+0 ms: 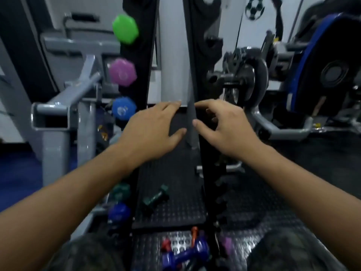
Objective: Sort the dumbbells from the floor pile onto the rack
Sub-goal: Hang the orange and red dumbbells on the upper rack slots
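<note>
The black dumbbell rack (148,61) rises in front of me. Green (125,29), purple (122,72) and blue (123,108) dumbbell ends stick out of its left side, with a dark green (121,190) and a dark blue one (118,212) lower down. A dark green dumbbell (155,199) lies on the rack's base mat. On the floor near my knees lie a blue dumbbell (185,255) and orange-red ones (194,234). My left hand (152,132) and my right hand (224,128) hover side by side before the rack's centre post, fingers apart, holding nothing.
A grey machine frame (58,118) stands close on the left. Black weight plates on a holder (252,79) and a large blue-rimmed plate (328,71) stand on the right. The floor is dark studded rubber (273,222). The picture is motion-blurred.
</note>
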`<act>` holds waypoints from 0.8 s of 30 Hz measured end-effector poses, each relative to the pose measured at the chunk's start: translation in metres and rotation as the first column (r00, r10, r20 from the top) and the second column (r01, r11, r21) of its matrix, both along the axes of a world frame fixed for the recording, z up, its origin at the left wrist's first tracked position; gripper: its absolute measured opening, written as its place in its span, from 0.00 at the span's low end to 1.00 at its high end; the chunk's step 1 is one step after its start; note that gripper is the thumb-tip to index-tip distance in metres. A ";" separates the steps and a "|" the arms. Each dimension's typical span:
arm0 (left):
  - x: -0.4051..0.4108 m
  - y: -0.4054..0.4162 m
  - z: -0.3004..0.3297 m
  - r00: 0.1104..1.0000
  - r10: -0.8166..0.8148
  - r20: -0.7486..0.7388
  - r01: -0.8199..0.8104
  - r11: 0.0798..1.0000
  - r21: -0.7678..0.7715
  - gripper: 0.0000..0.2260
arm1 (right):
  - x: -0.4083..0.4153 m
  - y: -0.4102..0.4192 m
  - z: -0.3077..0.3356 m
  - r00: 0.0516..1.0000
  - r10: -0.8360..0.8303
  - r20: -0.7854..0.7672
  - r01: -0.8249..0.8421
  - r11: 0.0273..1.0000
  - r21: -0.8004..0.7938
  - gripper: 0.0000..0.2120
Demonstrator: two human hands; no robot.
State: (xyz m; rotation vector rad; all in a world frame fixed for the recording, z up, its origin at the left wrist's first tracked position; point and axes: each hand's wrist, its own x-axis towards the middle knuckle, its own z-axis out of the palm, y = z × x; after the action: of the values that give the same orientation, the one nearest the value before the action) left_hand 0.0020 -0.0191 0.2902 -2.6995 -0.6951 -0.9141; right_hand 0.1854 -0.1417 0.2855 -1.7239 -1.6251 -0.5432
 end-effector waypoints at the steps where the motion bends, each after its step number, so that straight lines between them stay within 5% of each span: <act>1: -0.001 -0.005 -0.013 1.000 -0.003 -0.025 0.003 1.000 -0.021 0.34 | 0.000 -0.005 -0.015 1.000 -0.003 -0.026 0.003 1.000 -0.022 0.21; 11: -0.010 -0.037 -0.148 0.946 -0.029 -0.323 -0.058 0.965 -0.255 0.35 | -0.006 -0.039 -0.158 0.979 -0.072 -0.189 -0.005 0.925 -0.379 0.20; 18: 0.011 -0.036 -0.215 0.788 -0.117 -0.605 -0.250 0.837 -0.487 0.29 | 0.005 -0.027 -0.218 0.976 -0.123 -0.181 -0.021 0.770 -0.637 0.19; 24: 0.033 -0.024 -0.261 0.642 -0.176 -0.746 -0.343 0.804 -0.486 0.28 | 0.017 -0.005 -0.259 0.967 -0.175 -0.185 -0.032 0.640 -0.768 0.19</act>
State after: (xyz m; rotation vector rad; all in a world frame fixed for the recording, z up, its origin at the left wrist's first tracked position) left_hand 0.0349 -0.0426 0.0292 -3.0823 -0.9868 0.6575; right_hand 0.2020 -0.1465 0.0265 -2.3484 -1.7207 0.4263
